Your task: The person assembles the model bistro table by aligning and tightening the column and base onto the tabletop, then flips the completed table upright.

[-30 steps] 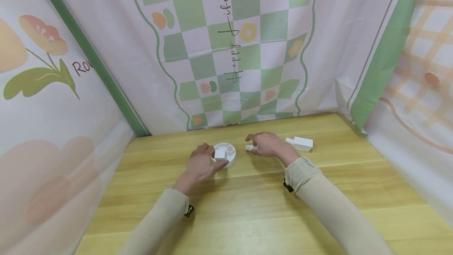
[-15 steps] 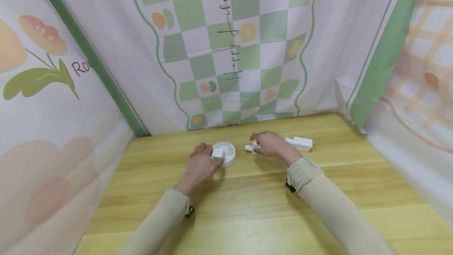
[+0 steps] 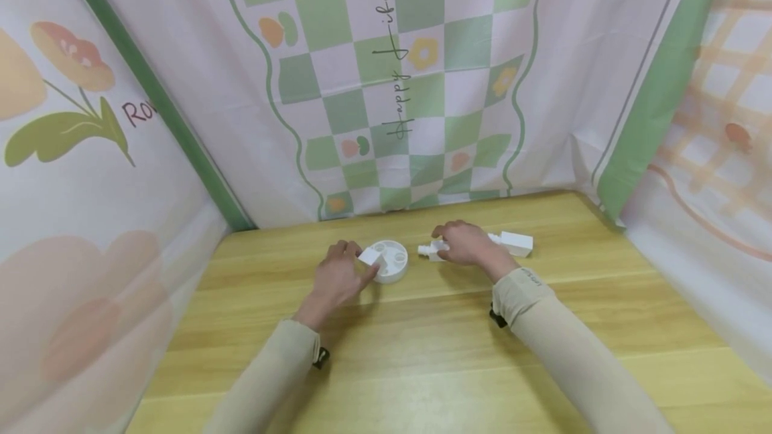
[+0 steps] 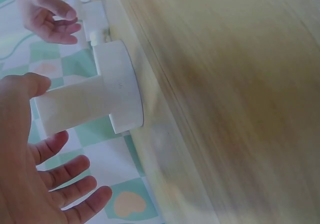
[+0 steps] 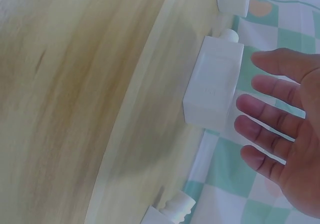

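My left hand (image 3: 335,280) holds a white square block (image 3: 370,256) between thumb and index finger. In the left wrist view, the block (image 4: 75,104) stands on a round white base (image 4: 120,86), and the other fingers spread apart below. The base (image 3: 393,266) has round recesses in its top. My right hand (image 3: 469,245) hovers over a white square-sided piece with a ridged neck (image 3: 437,250), which lies on the table. From the right wrist view, the fingers are loosely extended beside this piece (image 5: 212,79), with a visible gap.
A second white necked piece (image 3: 516,244) lies to the right of my right hand. The wooden table (image 3: 410,353) meets a curtain with green and white checks (image 3: 416,119) at the back. Printed fabric (image 3: 108,233) also hangs along both sides.
The block in my left hand leans differently, and the round base has shifted slightly right and turned. My right hand has drawn a little rightward, uncovering more of the necked piece.
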Tool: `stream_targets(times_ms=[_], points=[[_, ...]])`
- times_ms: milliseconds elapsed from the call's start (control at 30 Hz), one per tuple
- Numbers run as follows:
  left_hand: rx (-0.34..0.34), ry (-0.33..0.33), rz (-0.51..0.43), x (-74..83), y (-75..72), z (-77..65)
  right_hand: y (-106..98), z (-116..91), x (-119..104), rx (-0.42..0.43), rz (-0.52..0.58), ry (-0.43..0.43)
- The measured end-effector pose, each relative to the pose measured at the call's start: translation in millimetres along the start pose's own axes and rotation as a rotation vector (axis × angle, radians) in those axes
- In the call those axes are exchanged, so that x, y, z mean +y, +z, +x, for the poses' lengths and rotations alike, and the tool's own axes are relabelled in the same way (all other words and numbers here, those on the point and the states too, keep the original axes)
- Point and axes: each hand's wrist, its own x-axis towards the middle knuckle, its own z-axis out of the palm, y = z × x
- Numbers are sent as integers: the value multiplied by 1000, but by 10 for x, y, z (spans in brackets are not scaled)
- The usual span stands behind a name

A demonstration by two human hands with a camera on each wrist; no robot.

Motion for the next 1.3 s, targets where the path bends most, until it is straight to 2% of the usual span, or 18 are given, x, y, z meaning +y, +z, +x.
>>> stream_targets(times_ms=[367, 567, 800, 1000, 1300], points=[[-5, -17, -3, -32, -3, 37, 71, 4, 88, 3, -32, 32], [-9, -43, -43, -58, 3, 63, 117, 2, 121, -13, -24, 81], [-10, -38, -87, -72, -11, 81, 121, -7, 115, -33, -21, 125], [-13, -28, -108, -93, 6, 108, 117, -36, 117, -32, -20, 133], [-42, -48, -176, -132, -9, 129, 160, -58, 110, -28, -6, 155]])
